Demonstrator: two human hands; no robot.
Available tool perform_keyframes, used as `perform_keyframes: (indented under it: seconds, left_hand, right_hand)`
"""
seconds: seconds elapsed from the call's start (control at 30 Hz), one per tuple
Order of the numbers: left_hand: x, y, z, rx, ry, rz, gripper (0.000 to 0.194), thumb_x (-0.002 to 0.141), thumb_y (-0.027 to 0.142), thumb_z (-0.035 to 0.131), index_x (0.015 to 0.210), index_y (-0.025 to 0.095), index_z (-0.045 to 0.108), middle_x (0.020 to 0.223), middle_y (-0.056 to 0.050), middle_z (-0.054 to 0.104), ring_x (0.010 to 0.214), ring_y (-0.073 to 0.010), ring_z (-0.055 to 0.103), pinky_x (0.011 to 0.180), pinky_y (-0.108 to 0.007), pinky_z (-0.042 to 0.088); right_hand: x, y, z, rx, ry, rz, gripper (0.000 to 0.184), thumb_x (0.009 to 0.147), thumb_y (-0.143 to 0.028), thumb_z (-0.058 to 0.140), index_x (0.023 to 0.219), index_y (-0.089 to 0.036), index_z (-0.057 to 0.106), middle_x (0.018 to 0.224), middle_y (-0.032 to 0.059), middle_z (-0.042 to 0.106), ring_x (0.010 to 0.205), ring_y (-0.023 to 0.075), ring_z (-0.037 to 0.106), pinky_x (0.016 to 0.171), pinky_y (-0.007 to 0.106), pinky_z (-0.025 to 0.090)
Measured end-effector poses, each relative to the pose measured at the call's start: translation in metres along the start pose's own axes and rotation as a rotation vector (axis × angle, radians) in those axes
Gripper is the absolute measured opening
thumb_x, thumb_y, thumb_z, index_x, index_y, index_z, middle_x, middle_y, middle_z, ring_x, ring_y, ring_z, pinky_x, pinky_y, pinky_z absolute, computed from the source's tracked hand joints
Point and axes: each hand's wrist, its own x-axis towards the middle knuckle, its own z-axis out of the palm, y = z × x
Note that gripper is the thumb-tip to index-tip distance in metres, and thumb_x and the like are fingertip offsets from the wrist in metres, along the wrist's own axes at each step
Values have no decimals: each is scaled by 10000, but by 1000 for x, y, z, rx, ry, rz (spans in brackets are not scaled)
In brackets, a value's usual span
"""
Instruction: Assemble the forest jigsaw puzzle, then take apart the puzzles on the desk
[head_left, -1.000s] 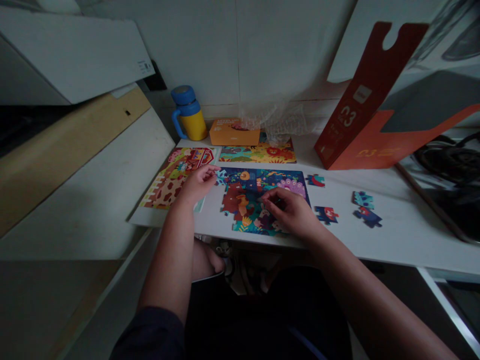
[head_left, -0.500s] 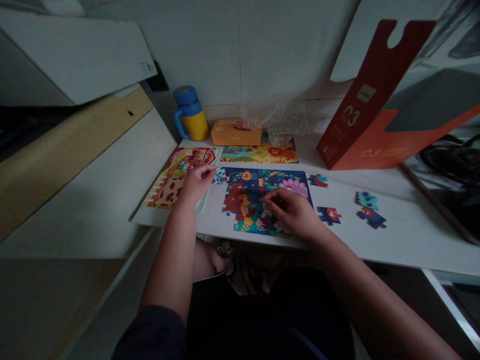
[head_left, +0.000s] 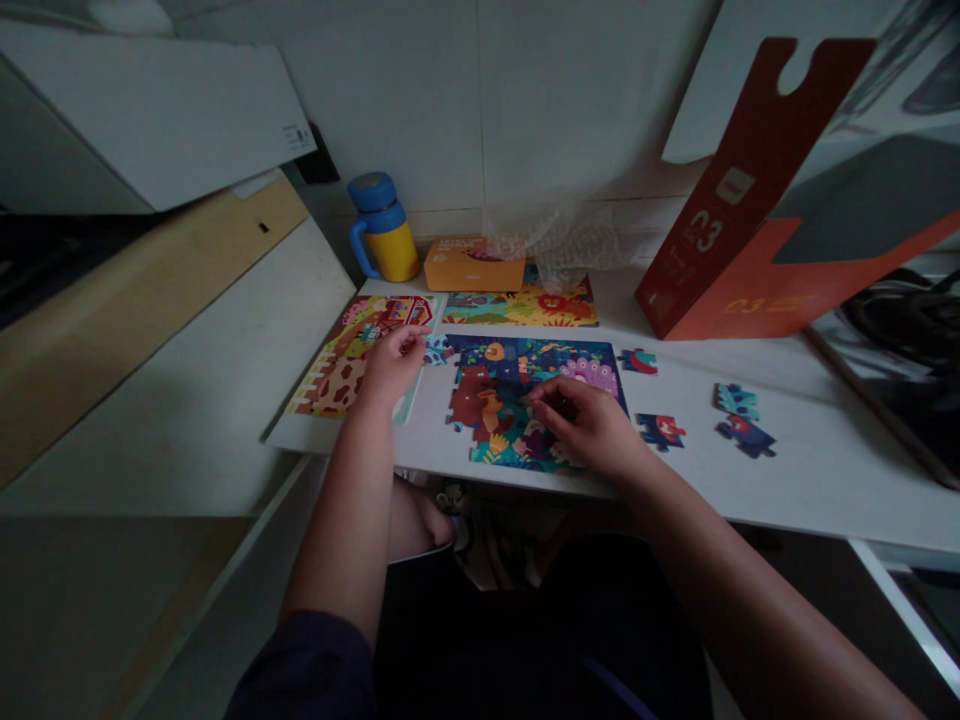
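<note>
A partly built dark-blue jigsaw puzzle [head_left: 517,385] lies on the white tabletop [head_left: 810,470] in front of me. My left hand [head_left: 391,365] is at the puzzle's upper left corner, fingers pinched on a blue puzzle piece [head_left: 436,349] that juts out there. My right hand [head_left: 589,425] rests on the puzzle's lower right part, fingers curled and pressed down on the pieces. Whether it holds a piece is hidden. Several loose puzzle pieces lie to the right: one [head_left: 638,361], one [head_left: 660,430], one [head_left: 736,401] and one [head_left: 745,435].
A finished farm puzzle [head_left: 341,355] lies at the left, a lion puzzle [head_left: 525,305] behind. An orange box [head_left: 472,265], crumpled plastic wrap [head_left: 559,240] and a yellow mug with blue lid [head_left: 386,240] stand by the wall. A tall red puzzle box [head_left: 742,200] stands at right, black cables [head_left: 900,320] beyond.
Both hands stay almost in place. My left hand's fingertips have drawn back slightly to the left with the blue piece at the puzzle's corner. The view has shifted a little.
</note>
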Motion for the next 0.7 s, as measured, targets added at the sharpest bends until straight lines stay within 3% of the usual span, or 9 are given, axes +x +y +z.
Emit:
perform_keyframes:
  seconds: [0.23,0.4,0.5,0.6,0.7]
  left_hand:
    - [0,-5,0,6,-18,60,336,898,257,593,1187,220,762,916,-19,716,754,-154,635,679,-248,502]
    - [-2,-2,1,131,-49,105,337,899,229,571,1142,219,803,999,-44,771,806,-176,654,724,-271,499]
    - [-3,0,2,152,-62,106,320,890,219,576,1108,210,809,945,-44,764,796,-183,657,701,-274,486]
    - [-4,1,2,144,-64,96,314,892,230,578,1109,205,803,855,-29,731,708,-171,623,637,-268,457]
    - [-5,1,2,129,-105,103,282,920,296,610,1112,204,795,897,-40,753,735,-176,650,669,-278,486]
  right_hand:
    - [0,-2,1,25,-6,11,171,994,-376,636,1068,-243,711,934,33,753,802,191,695,749,324,537]
    - [0,0,2,9,1,12,183,990,-390,636,1060,-240,714,916,39,754,780,196,696,732,327,539]
    - [0,0,2,17,0,9,183,993,-390,632,1064,-242,713,916,36,753,779,195,696,726,325,535]
    - [0,-1,2,16,-3,10,169,990,-379,640,1065,-247,713,927,34,753,798,196,697,732,327,530]
    - [0,-1,1,19,-2,13,155,987,-365,645,1064,-250,713,928,28,751,791,191,693,725,321,523]
